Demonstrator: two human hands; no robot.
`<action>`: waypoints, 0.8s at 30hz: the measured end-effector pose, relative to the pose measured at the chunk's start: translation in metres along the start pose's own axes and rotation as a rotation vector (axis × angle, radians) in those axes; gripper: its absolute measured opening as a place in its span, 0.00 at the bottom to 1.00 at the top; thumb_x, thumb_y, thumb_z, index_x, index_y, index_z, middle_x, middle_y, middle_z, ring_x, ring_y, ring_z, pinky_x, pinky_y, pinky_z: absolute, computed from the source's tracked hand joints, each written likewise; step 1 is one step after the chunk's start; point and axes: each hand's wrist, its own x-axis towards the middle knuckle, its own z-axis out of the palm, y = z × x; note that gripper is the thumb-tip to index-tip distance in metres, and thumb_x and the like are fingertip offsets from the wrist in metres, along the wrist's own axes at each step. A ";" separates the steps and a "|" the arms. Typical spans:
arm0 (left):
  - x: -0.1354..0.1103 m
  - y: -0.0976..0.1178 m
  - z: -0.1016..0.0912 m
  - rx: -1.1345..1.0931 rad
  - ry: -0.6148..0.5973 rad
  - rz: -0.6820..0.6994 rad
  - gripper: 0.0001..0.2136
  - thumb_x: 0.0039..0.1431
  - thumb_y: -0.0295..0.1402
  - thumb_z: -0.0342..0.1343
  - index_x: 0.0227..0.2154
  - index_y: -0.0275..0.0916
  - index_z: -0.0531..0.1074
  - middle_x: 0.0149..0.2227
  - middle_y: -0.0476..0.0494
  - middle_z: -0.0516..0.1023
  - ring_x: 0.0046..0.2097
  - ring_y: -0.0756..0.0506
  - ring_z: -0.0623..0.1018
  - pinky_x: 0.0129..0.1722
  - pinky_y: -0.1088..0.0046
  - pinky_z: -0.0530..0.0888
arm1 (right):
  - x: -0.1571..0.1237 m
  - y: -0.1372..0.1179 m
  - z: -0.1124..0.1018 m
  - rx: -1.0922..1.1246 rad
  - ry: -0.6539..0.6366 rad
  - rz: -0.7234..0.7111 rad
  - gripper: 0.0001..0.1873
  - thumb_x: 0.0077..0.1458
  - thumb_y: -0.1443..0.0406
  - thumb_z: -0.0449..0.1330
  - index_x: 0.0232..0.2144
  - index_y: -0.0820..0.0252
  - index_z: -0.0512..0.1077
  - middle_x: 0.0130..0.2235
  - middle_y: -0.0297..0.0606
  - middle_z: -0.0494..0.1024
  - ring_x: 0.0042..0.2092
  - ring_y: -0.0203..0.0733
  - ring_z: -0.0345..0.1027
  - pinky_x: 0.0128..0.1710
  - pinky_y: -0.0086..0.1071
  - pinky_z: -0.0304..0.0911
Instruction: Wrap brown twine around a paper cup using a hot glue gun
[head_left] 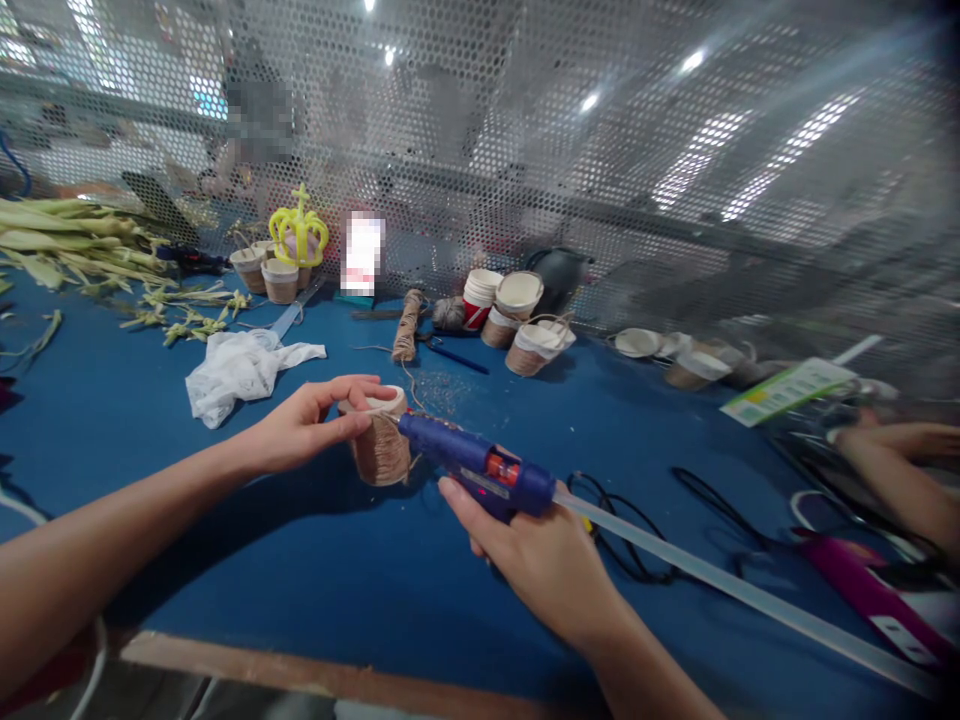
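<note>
My left hand (322, 420) pinches the rim of a paper cup (381, 452) wrapped in brown twine, fingers over its top edge. In my right hand (536, 555) is a blue glue gun (469, 455), its nozzle up against the cup near the rim. From the gun's rear a long clear glue stick (675, 560) runs down to the right. A loose strand of twine (409, 380) lies behind the cup. Whether glue is coming out cannot be made out.
At the back stand a twine roll (407, 328), more twine-wrapped cups (534, 345), a blue pen (457, 355) and a lit phone (361, 255). A white plastic bag (240, 375) and dried husks (82, 245) lie left. Black cable (630, 560) and another person's arm (900, 470) are right.
</note>
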 end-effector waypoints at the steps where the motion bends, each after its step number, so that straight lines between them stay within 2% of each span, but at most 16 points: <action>1: 0.000 0.000 0.000 -0.004 0.002 -0.002 0.10 0.58 0.37 0.51 0.26 0.36 0.66 0.54 0.38 0.70 0.62 0.41 0.58 0.59 0.57 0.55 | 0.000 0.002 0.000 0.008 0.003 -0.010 0.15 0.53 0.64 0.51 0.34 0.54 0.78 0.15 0.35 0.70 0.19 0.39 0.65 0.22 0.31 0.60; 10: 0.000 0.000 0.000 -0.079 -0.011 -0.023 0.11 0.58 0.39 0.51 0.27 0.35 0.66 0.54 0.35 0.69 0.61 0.39 0.60 0.57 0.57 0.59 | -0.001 0.007 0.005 0.115 0.069 0.099 0.16 0.56 0.61 0.50 0.27 0.56 0.77 0.14 0.33 0.69 0.18 0.37 0.64 0.22 0.30 0.60; 16: -0.001 -0.001 -0.001 -0.109 -0.022 -0.022 0.10 0.58 0.36 0.51 0.27 0.35 0.66 0.55 0.35 0.68 0.61 0.40 0.59 0.57 0.59 0.59 | 0.000 0.009 0.003 0.017 0.039 -0.040 0.19 0.56 0.62 0.46 0.32 0.58 0.78 0.17 0.37 0.72 0.19 0.39 0.65 0.21 0.32 0.59; 24: -0.001 -0.002 -0.001 -0.078 -0.028 -0.005 0.08 0.59 0.33 0.50 0.27 0.35 0.66 0.55 0.35 0.68 0.62 0.41 0.58 0.58 0.58 0.58 | -0.001 0.001 0.004 0.158 0.013 0.203 0.17 0.56 0.59 0.50 0.24 0.56 0.76 0.12 0.31 0.68 0.17 0.37 0.65 0.23 0.30 0.61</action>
